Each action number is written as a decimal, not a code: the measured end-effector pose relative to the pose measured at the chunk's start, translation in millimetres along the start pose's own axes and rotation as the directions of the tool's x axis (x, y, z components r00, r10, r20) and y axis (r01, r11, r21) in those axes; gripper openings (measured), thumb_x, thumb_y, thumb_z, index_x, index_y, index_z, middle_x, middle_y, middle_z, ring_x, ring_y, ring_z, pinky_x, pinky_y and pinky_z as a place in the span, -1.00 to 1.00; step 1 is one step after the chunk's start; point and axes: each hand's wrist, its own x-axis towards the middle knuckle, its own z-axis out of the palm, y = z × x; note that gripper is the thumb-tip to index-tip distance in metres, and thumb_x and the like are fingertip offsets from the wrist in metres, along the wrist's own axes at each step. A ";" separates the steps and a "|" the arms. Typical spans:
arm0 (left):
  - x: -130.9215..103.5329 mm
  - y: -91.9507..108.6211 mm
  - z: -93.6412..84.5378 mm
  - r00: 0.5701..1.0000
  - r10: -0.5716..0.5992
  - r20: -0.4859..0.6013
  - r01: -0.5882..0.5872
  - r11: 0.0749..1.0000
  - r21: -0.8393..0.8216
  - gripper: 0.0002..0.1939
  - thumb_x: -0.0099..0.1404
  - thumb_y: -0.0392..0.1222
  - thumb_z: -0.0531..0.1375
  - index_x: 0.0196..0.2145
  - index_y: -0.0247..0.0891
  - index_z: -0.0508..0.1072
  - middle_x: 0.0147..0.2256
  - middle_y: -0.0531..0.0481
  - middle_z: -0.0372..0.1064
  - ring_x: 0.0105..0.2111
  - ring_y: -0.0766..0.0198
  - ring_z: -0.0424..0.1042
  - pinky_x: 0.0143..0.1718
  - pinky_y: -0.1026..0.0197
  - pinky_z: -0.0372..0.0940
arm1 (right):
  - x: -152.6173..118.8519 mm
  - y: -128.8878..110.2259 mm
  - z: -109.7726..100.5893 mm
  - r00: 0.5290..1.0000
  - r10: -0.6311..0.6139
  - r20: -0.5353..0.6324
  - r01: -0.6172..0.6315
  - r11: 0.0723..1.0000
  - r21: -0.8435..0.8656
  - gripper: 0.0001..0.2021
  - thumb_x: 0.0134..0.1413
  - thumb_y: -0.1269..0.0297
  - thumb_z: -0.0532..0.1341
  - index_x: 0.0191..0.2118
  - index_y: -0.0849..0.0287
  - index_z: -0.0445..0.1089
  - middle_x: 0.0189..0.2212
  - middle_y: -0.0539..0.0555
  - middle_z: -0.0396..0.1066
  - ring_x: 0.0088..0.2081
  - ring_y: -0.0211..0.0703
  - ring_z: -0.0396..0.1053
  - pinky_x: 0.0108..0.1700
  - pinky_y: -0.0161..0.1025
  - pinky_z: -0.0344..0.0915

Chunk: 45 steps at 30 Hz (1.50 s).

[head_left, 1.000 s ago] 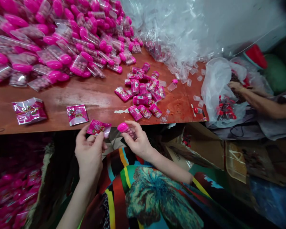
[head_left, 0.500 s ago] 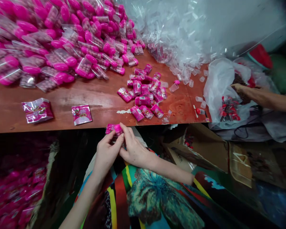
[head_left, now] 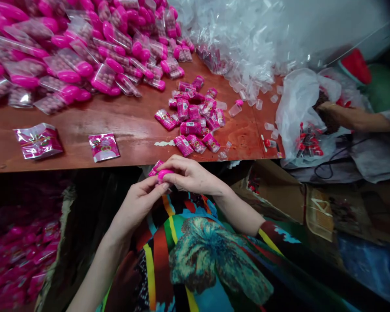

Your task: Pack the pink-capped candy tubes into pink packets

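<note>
In front of the table edge my two hands meet on a small pink-capped plastic container [head_left: 165, 174]. My left hand [head_left: 146, 195] is closed, thumb and fingers pinching its lower part. My right hand [head_left: 190, 174] curls over from the other side, its thumb and fingers against the pink cap. A pink printed packet [head_left: 155, 168] sticks out just behind the cap, and my fingers partly hide how it is held. Beyond my hands lies a small pile of pink wrapped packs [head_left: 195, 123]. A flat pink packet [head_left: 104, 147] and a larger shiny pink packet [head_left: 38, 141] lie to the left.
Clear containers with pink caps [head_left: 68, 65] heap up at the back left of the table [head_left: 133, 125]. Clear plastic cups [head_left: 240, 47] pile up behind. At right, a co-worker's hand [head_left: 331, 112] reaches into a white plastic bag [head_left: 289, 104]. Below stands an open cardboard box [head_left: 279, 190].
My right hand has turned over the top of the container, its knuckles now higher. The pink packet tilts more upright. The whole view has shifted slightly, and the co-worker's hand stays at the bag.
</note>
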 end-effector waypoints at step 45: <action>0.3 -17.7 4.0 0.566 0.814 0.131 -0.481 0.196 0.855 -0.80 0.11 -0.18 0.40 -0.25 -0.12 0.67 -0.48 -0.01 0.49 -0.47 0.20 0.30 -0.41 0.21 0.18 | -7.9 7.8 -17.5 0.995 -0.016 0.094 0.067 0.821 -0.566 -0.85 0.28 0.46 0.12 -0.22 0.28 0.45 -0.32 0.12 0.45 -0.27 -0.17 0.40 -0.16 -0.22 0.33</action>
